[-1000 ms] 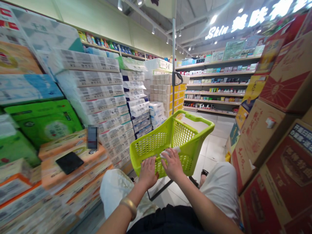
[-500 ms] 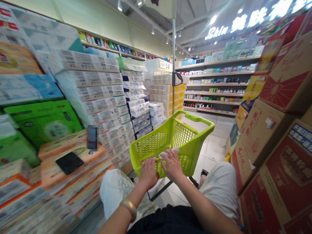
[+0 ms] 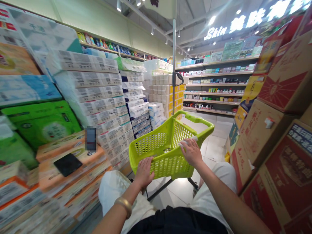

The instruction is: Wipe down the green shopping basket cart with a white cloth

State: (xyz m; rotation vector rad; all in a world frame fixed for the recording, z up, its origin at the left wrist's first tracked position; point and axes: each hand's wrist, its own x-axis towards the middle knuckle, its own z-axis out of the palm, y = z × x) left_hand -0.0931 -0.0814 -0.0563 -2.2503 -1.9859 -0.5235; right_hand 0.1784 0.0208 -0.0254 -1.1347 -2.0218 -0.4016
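A lime-green plastic shopping cart [image 3: 170, 164] with a perforated basket stands sideways just in front of my knees. My left hand [image 3: 143, 172] grips the near rim toward its left end, fingers hooked over the edge. Farther right along that same rim, my right hand [image 3: 192, 152] is closed on a white wipe [image 3: 188, 141], pressing it against the edge. Most of the wipe is hidden under the fingers, so whether it is paper or cloth I cannot tell.
Orange packs [image 3: 97, 162] on the left carry a black flat object [image 3: 67, 164] and a blurred-out phone-like item [image 3: 91, 139]. Stacked tissue packs [image 3: 102, 107] rise behind them. Cardboard boxes [image 3: 263, 136] line the right. A metal pole [image 3: 174, 58] stands above the cart.
My right hand has slid with the white wipe to the right along the near rim, away from my left hand. The left hand stays on the rim, nearly unmoved.
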